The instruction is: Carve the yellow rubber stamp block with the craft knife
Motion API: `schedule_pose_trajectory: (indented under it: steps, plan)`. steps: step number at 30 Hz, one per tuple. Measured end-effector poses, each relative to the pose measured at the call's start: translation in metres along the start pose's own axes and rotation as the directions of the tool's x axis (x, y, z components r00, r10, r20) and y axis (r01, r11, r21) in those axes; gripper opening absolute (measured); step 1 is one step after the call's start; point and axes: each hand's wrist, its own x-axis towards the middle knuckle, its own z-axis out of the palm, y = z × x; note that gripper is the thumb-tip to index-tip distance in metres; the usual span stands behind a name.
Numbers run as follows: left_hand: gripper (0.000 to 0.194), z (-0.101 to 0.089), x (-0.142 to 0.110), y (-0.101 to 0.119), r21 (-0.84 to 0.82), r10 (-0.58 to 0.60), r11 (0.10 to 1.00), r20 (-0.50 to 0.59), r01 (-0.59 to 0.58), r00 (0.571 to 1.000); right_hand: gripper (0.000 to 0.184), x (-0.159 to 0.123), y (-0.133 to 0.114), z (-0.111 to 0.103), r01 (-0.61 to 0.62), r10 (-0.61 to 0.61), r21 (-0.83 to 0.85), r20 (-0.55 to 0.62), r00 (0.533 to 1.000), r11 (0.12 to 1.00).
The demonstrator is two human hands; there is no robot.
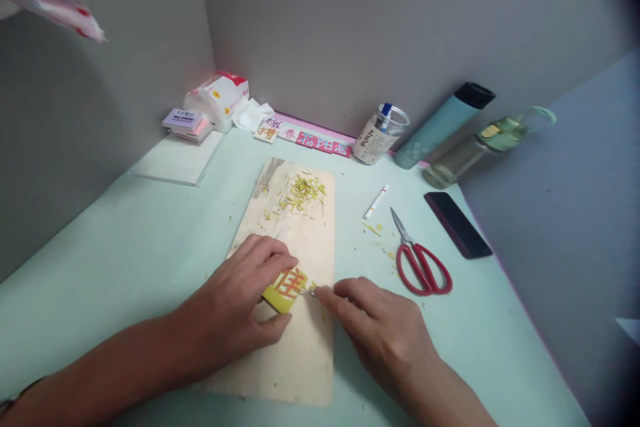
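Observation:
My left hand (pixel 245 290) grips a yellow carving block (pixel 283 299) by its edges, fingers along the far side and thumb at the near side. A red-orange character marks the block's top. It rests on a pale wooden board (pixel 305 367). My right hand (pixel 383 320) is closed around a thin carving tool (pixel 313 292), its metal tip at the block's right edge. Most of the tool is hidden by the fingers. Yellow shavings (pixel 303 195) lie heaped on the board's far part, with a few beside the tip.
Red-handled scissors (pixel 424 270), a white marker (pixel 376 202) and a dark phone (pixel 457 225) lie to the right. Behind stand a pen jar (pixel 374 140), a blue tumbler (pixel 437 130) and a green-lidded bottle (pixel 470 153). Carved blocks (pixel 323 141), tissues (pixel 220 100) and white sheets (pixel 177 159) sit further left.

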Motion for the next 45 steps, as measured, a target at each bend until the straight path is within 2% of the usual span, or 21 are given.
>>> schedule_pose_trajectory:
  steps: [10,18,26,31,36,39,41,45]
  plan:
    - [0.047,0.000,0.001,0.001,0.000,0.002,1.000,-0.004,-0.002,1.000,0.028,0.002,-0.002,-0.001,-0.037,0.036,0.018,0.081,0.996,0.999]
    - [0.046,-0.001,0.000,0.000,-0.006,0.017,1.000,-0.005,-0.017,1.000,0.039,0.012,-0.006,-0.009,0.051,-0.039,-0.087,0.142,0.989,0.995]
    - [0.046,-0.003,0.000,-0.002,-0.011,0.024,1.000,0.029,-0.024,0.999,0.035,0.014,-0.004,-0.009,0.080,-0.065,-0.073,0.186,0.980,0.994]
    - [0.045,-0.005,0.000,-0.001,-0.017,0.013,1.000,0.051,-0.012,0.999,0.037,0.013,-0.006,-0.007,0.044,-0.032,-0.069,0.169,0.985,0.997]
    - [0.045,-0.007,0.000,-0.002,-0.028,0.003,1.000,0.076,-0.001,0.997,0.030,0.008,-0.007,0.000,-0.074,0.069,0.024,0.149,0.986,0.997]
    - [0.047,-0.006,-0.001,-0.006,-0.032,-0.014,0.999,0.077,0.016,0.997,0.029,0.004,-0.007,0.003,-0.102,0.097,0.034,0.139,0.985,0.994]
    - [0.049,-0.006,-0.002,-0.008,-0.031,-0.021,0.999,0.066,0.023,0.998,0.029,0.001,-0.007,0.005,-0.067,0.066,0.009,0.111,0.992,0.998]
    - [0.049,-0.005,-0.001,-0.011,-0.030,-0.021,0.999,0.066,0.023,0.998,0.028,-0.005,-0.008,0.007,0.101,-0.098,-0.111,0.030,0.995,0.989]
